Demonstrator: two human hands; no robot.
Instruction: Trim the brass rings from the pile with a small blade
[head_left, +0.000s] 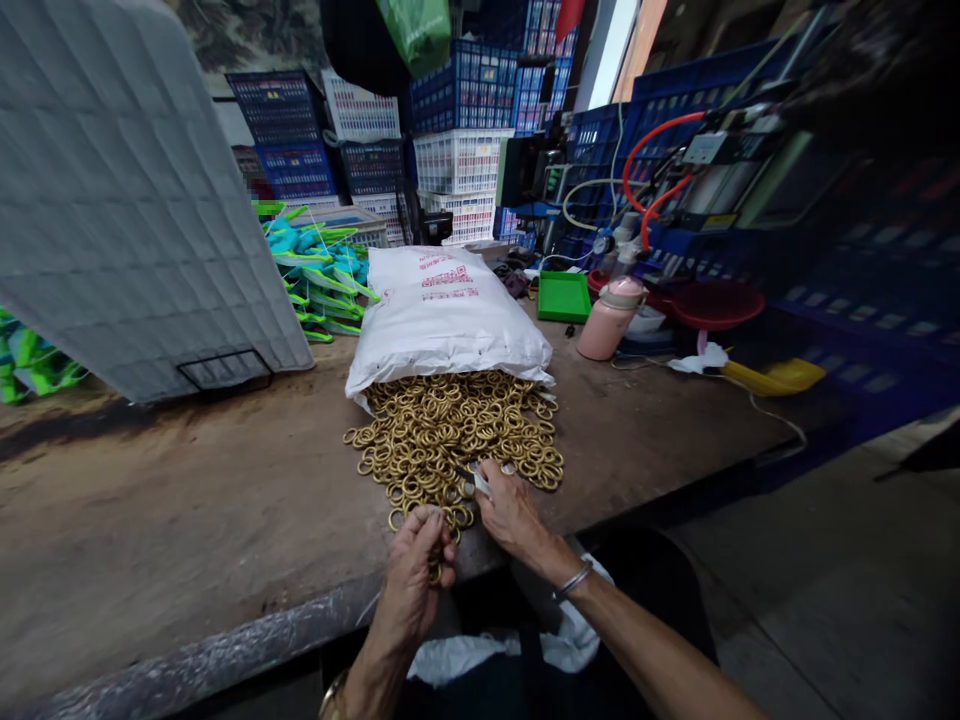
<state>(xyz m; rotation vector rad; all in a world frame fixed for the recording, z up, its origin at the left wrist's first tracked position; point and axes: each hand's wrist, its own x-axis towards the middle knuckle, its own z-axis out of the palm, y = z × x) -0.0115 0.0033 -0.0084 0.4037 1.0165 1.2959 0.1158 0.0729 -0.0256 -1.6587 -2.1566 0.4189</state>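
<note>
A heap of brass-coloured rings (450,425) spills from under the open end of a white sack (450,310) onto the brown worktable. At the heap's near edge, my left hand (416,560) is closed with its thumb pressed against the fingers. Some rings show between those fingers, below the thumb. My right hand (514,510) rests over the near right side of the heap, its fingers wrapped round a small tool (480,484) with a pale handle and a dark, narrow tip pointing left. The tool's exact kind is too small to make out.
A large grey padded panel (150,200) leans at left, beside green and blue plastic pieces (322,270). A pink bottle (611,318), a green tray (564,296), a yellow scoop (776,378) and a red dish (716,303) stand right. Crates (461,160) are stacked behind.
</note>
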